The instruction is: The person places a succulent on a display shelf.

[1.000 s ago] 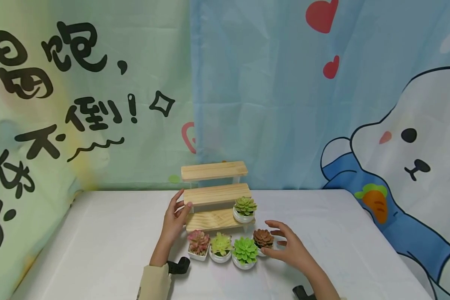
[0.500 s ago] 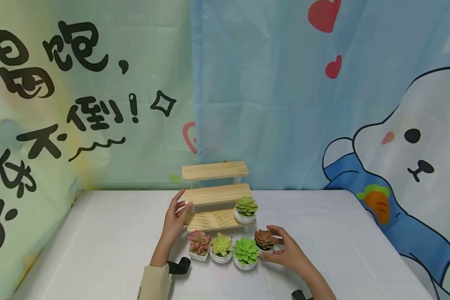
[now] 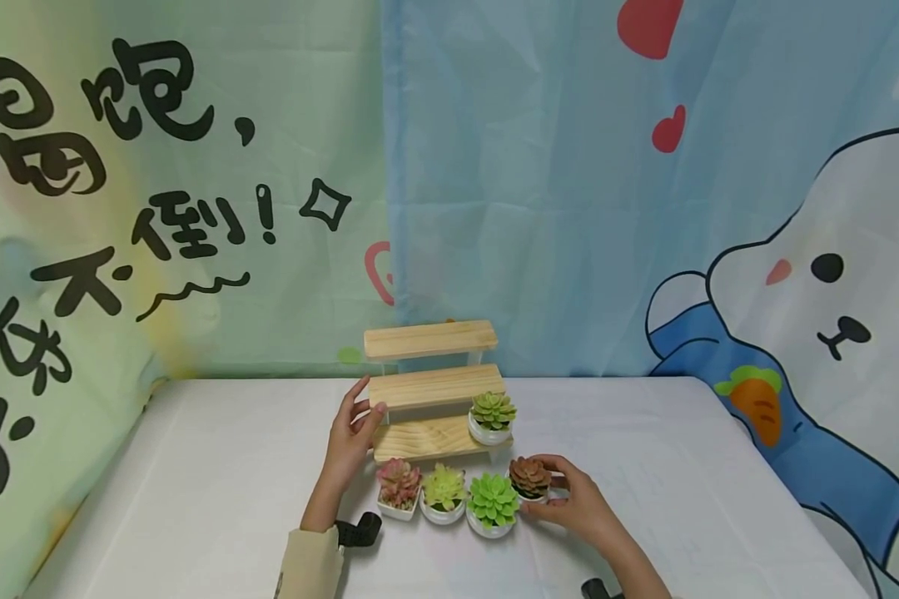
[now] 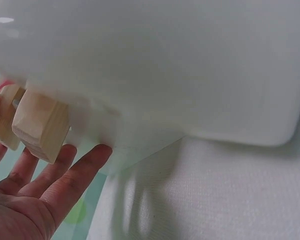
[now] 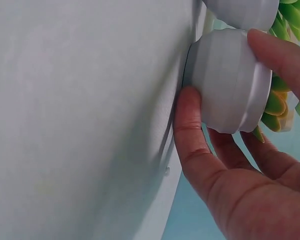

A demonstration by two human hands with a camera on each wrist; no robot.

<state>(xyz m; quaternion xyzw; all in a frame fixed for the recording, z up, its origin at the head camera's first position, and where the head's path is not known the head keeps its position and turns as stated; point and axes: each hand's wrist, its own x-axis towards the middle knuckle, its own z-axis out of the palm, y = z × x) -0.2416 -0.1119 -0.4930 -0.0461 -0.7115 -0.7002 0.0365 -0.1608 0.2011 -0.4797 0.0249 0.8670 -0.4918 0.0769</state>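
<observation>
In the head view, a three-tier wooden plant stand (image 3: 433,388) stands at mid-table. My left hand (image 3: 350,437) holds its left end, thumb in front of the middle plank and fingers behind; the left wrist view shows the plank's end (image 4: 40,125) beside the fingers. My right hand (image 3: 578,503) grips a brown potted succulent (image 3: 529,477) at the right end of the front group. Seen from the right wrist, thumb and fingers lie round its white pot (image 5: 230,80), which stands at the tabletop.
A green potted succulent (image 3: 492,418) sits on the bottom plank's right end. Before the stand are a pink succulent (image 3: 399,483), a yellow-green one (image 3: 443,487) and a bright green one (image 3: 492,500). Printed curtains (image 3: 524,208) hang behind the white table (image 3: 217,482).
My right hand has moved in to the brown succulent, and its fingers have closed round the pot. The left hand stays at the stand.
</observation>
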